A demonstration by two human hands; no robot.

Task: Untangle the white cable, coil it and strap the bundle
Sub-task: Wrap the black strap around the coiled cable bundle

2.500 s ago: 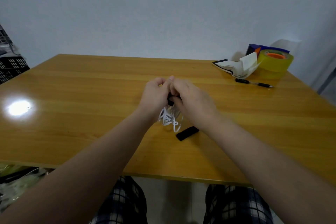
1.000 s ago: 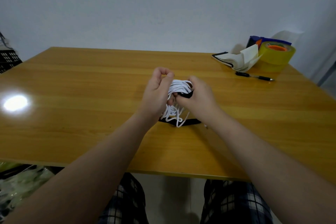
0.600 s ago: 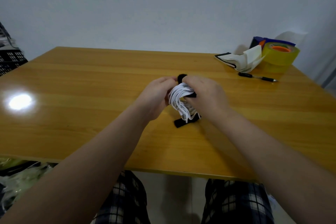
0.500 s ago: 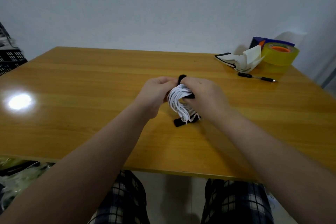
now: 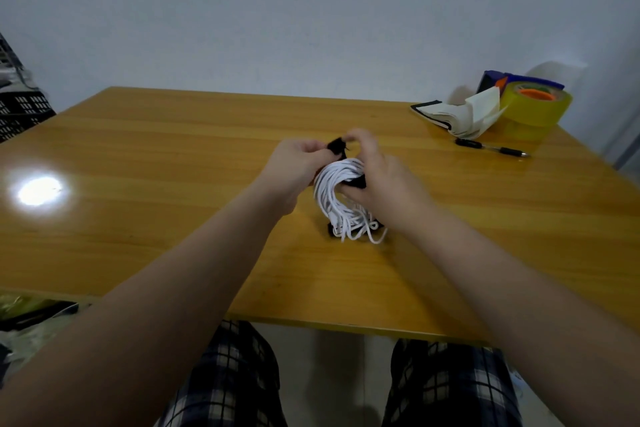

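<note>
The fingers (image 5: pixel 313 149) of the left hand (image 5: pixel 294 170) are curled and pinch the free end of the black strap (image 5: pixel 337 146), just above the top of the white cable (image 5: pixel 334 191). The fingers (image 5: pixel 365 142) of the right hand (image 5: pixel 384 180) are bent round the cable's right side. Their tips reach up to the same strap end, while the thumb presses in against the coil from below, so this hand grips the bundle. Whether its fingertips also pinch the strap I cannot tell.

The cable is wound into a narrow coil held upright between the two hands. A dark band of strap crosses it next to the right thumb, and another black piece shows at the coil's foot. The lowest loops splay loose and touch the tabletop (image 5: pixel 156 211). Both bare forearms run back from the cable toward the near edge, with plaid trousers (image 5: pixel 228 388) below it.

Well to the right of the cable and farther back lies a black pen (image 5: pixel 490 148). Beyond the pen there is an open notebook (image 5: pixel 457 118) with loose white paper. A roll of yellow tape (image 5: pixel 536 109) touches it, and a dark blue box (image 5: pixel 491 80) stands behind. Far to the cable's left a bright glare spot (image 5: pixel 38 191) sits on the wood, and a black crate (image 5: pixel 20 111) stands off the tabletop's left edge.
</note>
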